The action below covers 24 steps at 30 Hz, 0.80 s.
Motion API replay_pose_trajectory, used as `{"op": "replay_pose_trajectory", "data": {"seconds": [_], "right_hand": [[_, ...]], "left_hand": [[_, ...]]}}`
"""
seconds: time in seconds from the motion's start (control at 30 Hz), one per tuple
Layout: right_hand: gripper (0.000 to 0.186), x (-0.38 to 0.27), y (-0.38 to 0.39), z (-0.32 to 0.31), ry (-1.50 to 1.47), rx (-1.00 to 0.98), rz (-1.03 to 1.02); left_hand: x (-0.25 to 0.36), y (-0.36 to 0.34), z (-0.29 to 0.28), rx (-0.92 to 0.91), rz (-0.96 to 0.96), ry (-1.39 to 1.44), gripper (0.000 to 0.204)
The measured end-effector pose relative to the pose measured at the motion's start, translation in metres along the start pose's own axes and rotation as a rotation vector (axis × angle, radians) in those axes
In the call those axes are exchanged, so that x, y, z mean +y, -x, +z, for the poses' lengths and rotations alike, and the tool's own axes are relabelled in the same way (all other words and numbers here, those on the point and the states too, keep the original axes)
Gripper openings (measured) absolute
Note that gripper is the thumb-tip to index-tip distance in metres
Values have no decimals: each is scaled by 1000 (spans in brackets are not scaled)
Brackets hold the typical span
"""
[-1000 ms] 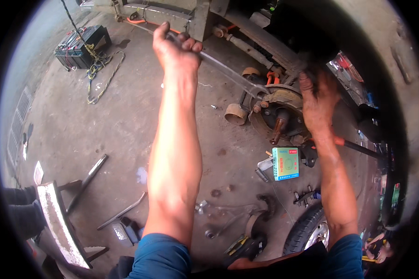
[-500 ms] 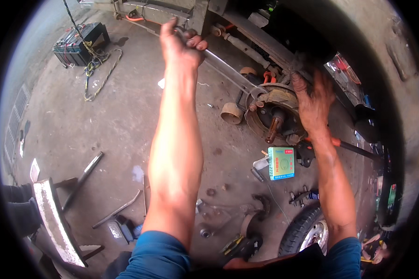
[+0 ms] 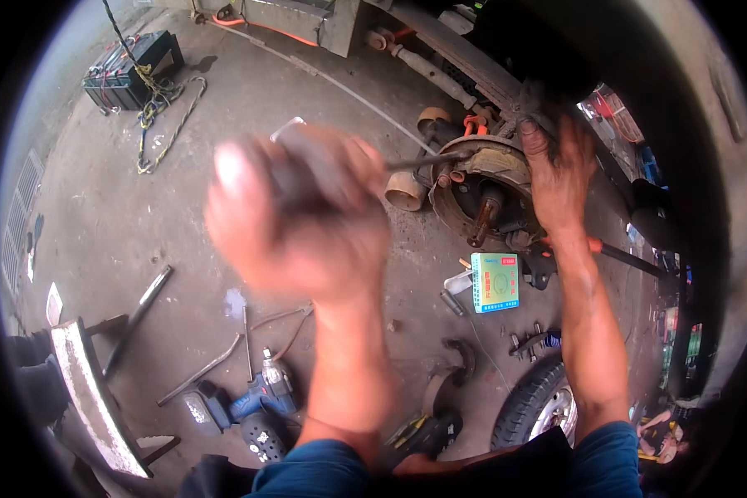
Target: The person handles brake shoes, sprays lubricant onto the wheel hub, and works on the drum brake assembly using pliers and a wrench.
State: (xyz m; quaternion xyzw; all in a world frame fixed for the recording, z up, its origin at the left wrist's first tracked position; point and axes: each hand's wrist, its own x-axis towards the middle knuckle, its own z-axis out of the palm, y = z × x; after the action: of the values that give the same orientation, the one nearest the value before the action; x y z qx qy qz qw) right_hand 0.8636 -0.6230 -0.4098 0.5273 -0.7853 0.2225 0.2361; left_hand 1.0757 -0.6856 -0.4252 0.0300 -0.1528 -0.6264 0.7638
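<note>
My left hand (image 3: 303, 220), smeared by motion, is closed round the handle of a long metal wrench (image 3: 419, 162). The wrench's far end meets the upper left edge of a rusty wheel brake assembly (image 3: 506, 163). A splined brown axle shaft (image 3: 487, 220) sticks out of the assembly's middle. Against the assembly's right upper side lies my right hand (image 3: 563, 178), fingers stretched upward and thumb apart; its fingertips are in shade beside the vehicle's underside. Just below the assembly, a green and yellow box (image 3: 495, 282) stands on the floor.
A wheel with tyre (image 3: 535, 407) lies at lower right. A blue cordless impact wrench (image 3: 261, 394), bars and a metal pipe (image 3: 139, 319) lie lower left, near a white-topped stool (image 3: 98, 398). A black battery box (image 3: 133, 73) with rope is far left. Vehicle parts overhang the right.
My left hand has swung down and nearer, bringing the wrench handle round from the upper left. My right hand stays at the brake assembly. The view has shifted slightly.
</note>
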Motion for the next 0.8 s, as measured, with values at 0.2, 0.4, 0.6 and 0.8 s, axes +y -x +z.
{"op": "replay_pose_trajectory", "data": {"seconds": [0.2,0.4,0.6,0.8], "right_hand": [[76,6,-3,4,-3,21,-49],[78,4,-5,2,-121,-10,-24],[83,1,-6,4,-88,-12,5],[85,1,-3,0,-49,-5,39]], "left_hand": [[-5,-43,-46,263,-170,18,35],[-14,-36,-63,408,-182,108,37],[-57,-127,-66,292,-511,65,36],[-30,-73,-47,334,-351,18,33]]}}
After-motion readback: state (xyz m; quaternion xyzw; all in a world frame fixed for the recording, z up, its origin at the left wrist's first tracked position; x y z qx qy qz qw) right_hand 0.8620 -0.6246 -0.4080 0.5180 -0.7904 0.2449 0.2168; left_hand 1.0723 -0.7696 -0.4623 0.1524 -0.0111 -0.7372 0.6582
